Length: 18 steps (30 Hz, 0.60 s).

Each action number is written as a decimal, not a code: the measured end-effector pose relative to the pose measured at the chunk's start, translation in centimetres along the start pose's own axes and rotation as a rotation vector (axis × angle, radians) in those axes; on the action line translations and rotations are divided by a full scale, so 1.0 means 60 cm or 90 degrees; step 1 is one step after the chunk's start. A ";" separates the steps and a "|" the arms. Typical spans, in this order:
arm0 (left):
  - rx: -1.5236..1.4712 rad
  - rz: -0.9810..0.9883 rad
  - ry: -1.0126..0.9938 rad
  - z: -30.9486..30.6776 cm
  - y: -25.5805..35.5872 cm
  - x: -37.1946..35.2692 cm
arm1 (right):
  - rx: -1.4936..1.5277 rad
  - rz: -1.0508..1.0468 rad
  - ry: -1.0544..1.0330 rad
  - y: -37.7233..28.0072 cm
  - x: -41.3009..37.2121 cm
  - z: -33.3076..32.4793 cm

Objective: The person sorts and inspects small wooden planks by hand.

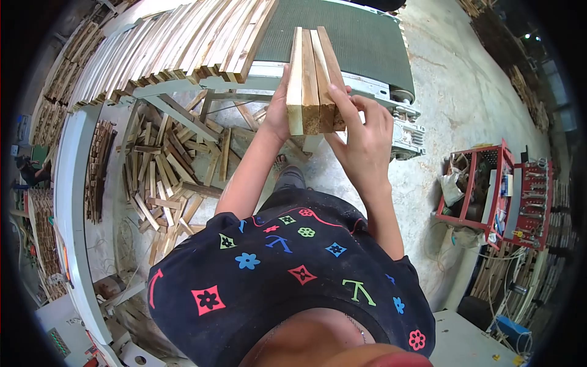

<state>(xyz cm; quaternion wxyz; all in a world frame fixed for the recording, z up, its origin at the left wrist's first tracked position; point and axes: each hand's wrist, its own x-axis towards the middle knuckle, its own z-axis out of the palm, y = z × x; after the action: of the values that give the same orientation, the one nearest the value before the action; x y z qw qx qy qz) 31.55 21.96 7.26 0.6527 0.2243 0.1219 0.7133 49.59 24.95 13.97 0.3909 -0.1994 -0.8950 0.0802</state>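
Several wooden strips (310, 76) are bunched side by side in front of my chest, their cut ends toward me. My left hand (279, 113) is closed against their left side, its fingers partly hidden behind the wood. At the right side, my right hand (365, 131) grips the bunch near its close end, one finger on the top face of the rightmost strip. A long row of similar strips (183, 40) lies on the metal frame to the left, close to the green conveyor belt (348, 43).
Loose wood pieces (165, 165) are heaped on the floor below the frame. A light-coloured metal beam (78, 226) runs along the left. To the right stand a red tool cart (471, 189) and a motor (406, 131) at the conveyor's corner.
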 end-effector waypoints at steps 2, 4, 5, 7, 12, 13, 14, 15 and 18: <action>-0.030 -0.005 0.010 -0.004 -0.002 0.002 | -0.005 -0.008 -0.004 0.006 0.006 0.000; -0.017 0.002 -0.006 -0.007 -0.001 0.005 | 0.004 -0.006 -0.008 0.008 0.011 -0.001; -0.011 0.004 -0.013 -0.008 -0.001 0.006 | 0.008 -0.003 -0.010 0.008 0.012 -0.001; 0.035 0.006 -0.007 -0.010 0.001 0.005 | 0.002 -0.005 -0.011 0.013 0.013 0.000; 0.046 0.021 0.005 -0.008 -0.001 0.006 | 0.005 -0.003 -0.008 0.016 0.016 -0.001; 0.035 0.019 -0.003 -0.008 -0.001 0.006 | 0.004 -0.004 -0.012 0.019 0.016 -0.001; 0.025 0.015 -0.011 -0.008 -0.001 0.005 | 0.004 -0.004 -0.016 0.020 0.016 -0.001; 0.015 0.011 -0.016 -0.006 0.000 0.004 | 0.007 -0.002 -0.019 0.019 0.016 -0.001; 0.010 0.010 -0.008 0.003 0.002 0.005 | 0.011 0.000 -0.020 0.018 0.016 -0.002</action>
<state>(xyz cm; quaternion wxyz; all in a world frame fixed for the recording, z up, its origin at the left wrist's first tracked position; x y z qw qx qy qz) 31.48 22.24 7.52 0.6462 0.2350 0.1219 0.7158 49.40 26.36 14.37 0.3786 -0.1948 -0.9003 0.0907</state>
